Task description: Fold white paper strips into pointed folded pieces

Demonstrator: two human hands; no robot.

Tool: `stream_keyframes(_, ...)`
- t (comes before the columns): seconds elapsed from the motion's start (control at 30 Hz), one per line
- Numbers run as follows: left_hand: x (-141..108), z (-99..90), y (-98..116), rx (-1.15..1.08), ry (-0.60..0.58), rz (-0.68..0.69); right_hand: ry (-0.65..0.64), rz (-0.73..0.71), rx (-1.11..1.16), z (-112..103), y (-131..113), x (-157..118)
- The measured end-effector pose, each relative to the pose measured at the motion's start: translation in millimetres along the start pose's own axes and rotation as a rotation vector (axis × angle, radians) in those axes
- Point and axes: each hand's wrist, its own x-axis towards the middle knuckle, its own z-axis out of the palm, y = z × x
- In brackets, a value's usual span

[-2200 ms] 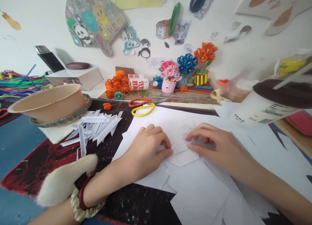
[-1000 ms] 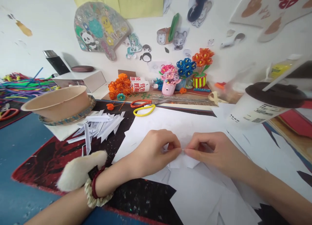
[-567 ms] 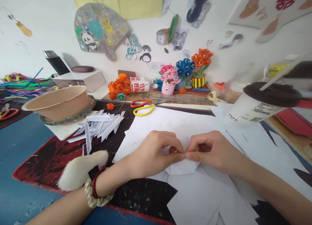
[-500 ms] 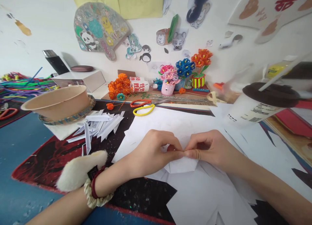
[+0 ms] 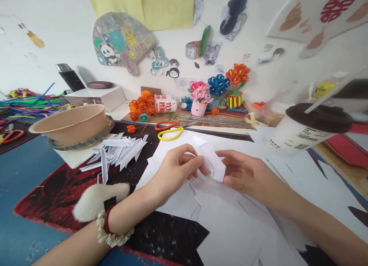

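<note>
From where I stand, the left hand [image 5: 184,164] has a small folded piece of white paper [image 5: 217,162] pinched between thumb and fingers at its left side, tipped up above the loose sheets. The right hand [image 5: 247,172] is curved at the piece's other edge, its thumb and forefinger spread; whether it actually clasps the paper or just steadies it, I can't tell. A pointed flap shows at the top, so I'd judge this to be a folding step, with the piece being turned or lined up between creases. The next move seems to call for a firmer hold on the right, edges matched, then a press along the fold. Under the hands are the white paper sheets [image 5: 230,223], overlapping across the dark mat [image 5: 172,229]. Off the left hand lies a heap of folded paper strips [image 5: 123,152], with a beige basin [image 5: 69,124] behind it. Scissors [image 5: 168,139] rest beyond the hands, and a lidded drink cup [image 5: 299,133] stands to the right.
</note>
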Motion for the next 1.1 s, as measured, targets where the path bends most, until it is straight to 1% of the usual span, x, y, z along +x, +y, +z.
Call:
stream_keyframes(0.07, -1, 1.2, -1, -0.029, -0.052, -0.037, 0.061, 0.012, -0.043, -1, 0, -1)
stream_keyframes(0.13, -1, 0.5, -1, 0.015, -0.077, -0.079, 0.112, 0.013, -0.077, -3, 0, -2)
stream_keyframes(0.2, -1, -2.2, 0, 0.144, -0.042, -0.087, 0.134, 0.019, -0.110, -6, 1, -2)
stream_keyframes(0.3, 1, -8.0, 2, 0.288, 0.038, -0.005, 0.146, 0.019, -0.173, -10, 1, -2)
stream_keyframes(0.4, 4, -11.9, 2, 0.342, 0.021, 0.041, 0.102, 0.029, -0.174, -11, 1, -1)
stream_keyframes(0.53, 5, -11.0, -3, 0.381, -0.008, 0.022, 0.050, 0.067, -0.174, -7, 0, 0)
stream_keyframes(0.67, 2, -7.3, -5, 0.414, -0.064, 0.049, 0.076, 0.069, -0.201, -5, 0, 0)
stream_keyframes(0.77, -1, -5.3, -3, 0.512, -0.110, 0.062, 0.099, 0.017, -0.176, -4, -1, -1)
stream_keyframes(0.83, -2, -4.3, -2, 0.519, -0.135, 0.045, 0.104, 0.000, -0.159, -2, -2, -3)
stream_keyframes(0.87, -2, -4.0, -2, 0.495, -0.145, 0.037, 0.088, 0.017, -0.148, -1, -3, -3)
stream_keyframes(1.0, -1, -2.9, -2, 0.412, -0.150, 0.026, -0.040, 0.163, -0.107, 3, -4, -6)
stream_keyframes(1.1, -1, -2.3, -3, 0.393, -0.187, -0.005, -0.046, 0.177, -0.078, 4, -5, -8)
